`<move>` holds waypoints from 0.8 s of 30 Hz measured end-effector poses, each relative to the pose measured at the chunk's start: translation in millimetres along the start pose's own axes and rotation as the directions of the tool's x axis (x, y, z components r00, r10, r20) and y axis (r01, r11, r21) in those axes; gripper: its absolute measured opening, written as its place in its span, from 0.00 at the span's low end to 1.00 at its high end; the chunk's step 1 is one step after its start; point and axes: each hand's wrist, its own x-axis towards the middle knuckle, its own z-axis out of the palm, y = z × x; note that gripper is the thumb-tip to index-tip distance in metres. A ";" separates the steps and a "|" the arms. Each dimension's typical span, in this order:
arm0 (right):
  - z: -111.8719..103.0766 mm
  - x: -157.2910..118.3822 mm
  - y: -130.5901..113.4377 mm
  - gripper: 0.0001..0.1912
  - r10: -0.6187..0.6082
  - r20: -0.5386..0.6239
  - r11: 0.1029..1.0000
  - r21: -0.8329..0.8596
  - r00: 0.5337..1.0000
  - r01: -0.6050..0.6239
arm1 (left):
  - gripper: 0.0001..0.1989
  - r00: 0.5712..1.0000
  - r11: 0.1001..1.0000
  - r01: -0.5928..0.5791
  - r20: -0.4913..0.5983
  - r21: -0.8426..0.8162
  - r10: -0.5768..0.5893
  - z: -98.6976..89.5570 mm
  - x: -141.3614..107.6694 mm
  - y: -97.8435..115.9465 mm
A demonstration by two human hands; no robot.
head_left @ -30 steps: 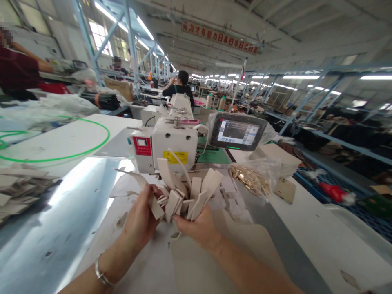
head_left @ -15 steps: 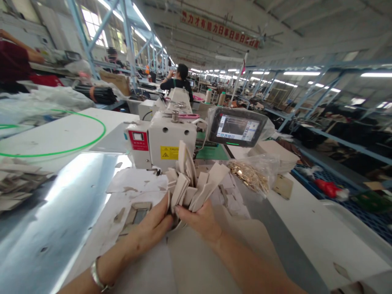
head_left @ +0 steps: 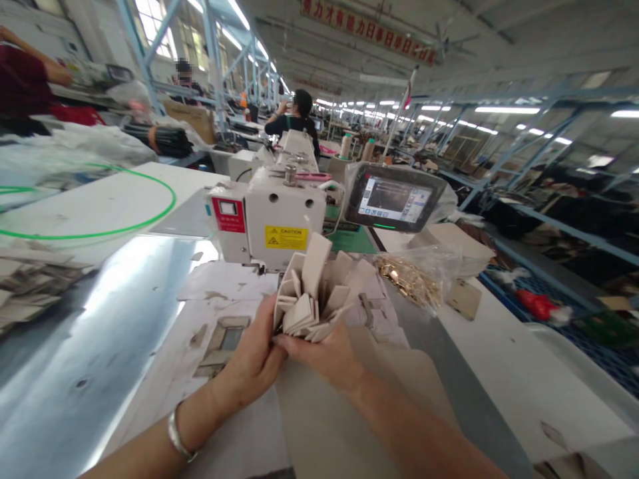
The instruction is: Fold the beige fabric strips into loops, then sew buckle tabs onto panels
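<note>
Both hands are wrapped round one bundle of beige strips (head_left: 312,286), whose upper ends fan out in front of the sewing machine (head_left: 282,219). My left hand (head_left: 257,352) grips the bundle from the left, and a silver bracelet circles that wrist. On the right side of the bundle my right hand (head_left: 324,352) is closed, its thumb at the lower front near the left fingers. Under the hands lies a large beige sheet (head_left: 359,412). A small rectangular frame (head_left: 224,342) rests on white paper left of my left hand.
A screen (head_left: 394,199) stands right of the machine, above a plastic bag of gold-coloured metal parts (head_left: 412,279). Beige pieces (head_left: 34,279) are heaped at the far left. A green cord (head_left: 172,199) curves over the left table. A person in dark clothes (head_left: 297,120) sits beyond the machine.
The bundle has turned in my hands and its strips now spread wider, their ends more visible. My left hand has moved slightly up. The whole view has shifted a little.
</note>
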 end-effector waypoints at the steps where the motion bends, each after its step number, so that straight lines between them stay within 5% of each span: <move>1: -0.1 -0.1 -0.5 0.14 -0.014 -0.008 1.000 -0.013 1.000 0.014 | 0.34 1.000 1.000 -0.014 0.000 0.009 0.013 1.2 -0.2 -1.1; 10: -7.8 -4.4 16.4 0.08 -0.049 -0.179 0.969 -0.245 0.983 0.004 | 0.38 0.985 0.995 0.055 0.165 -0.083 -0.041 5.4 -0.1 -18.1; 15: -17.5 -12.8 15.5 0.10 -0.088 -0.046 0.902 -0.428 0.995 0.060 | 0.29 0.988 0.989 0.102 0.128 -0.102 -0.089 1.6 2.9 -6.4; 19: -15.5 -4.4 15.8 0.13 -0.049 0.009 0.957 -0.287 0.999 0.050 | 0.21 0.987 0.987 0.128 0.108 -0.097 -0.117 11.1 2.2 -11.8; 24: -6.1 3.6 12.3 0.24 -0.027 -0.035 0.992 -0.124 0.999 0.022 | 0.26 0.989 0.989 0.142 0.050 -0.050 -0.139 17.9 -0.7 -27.1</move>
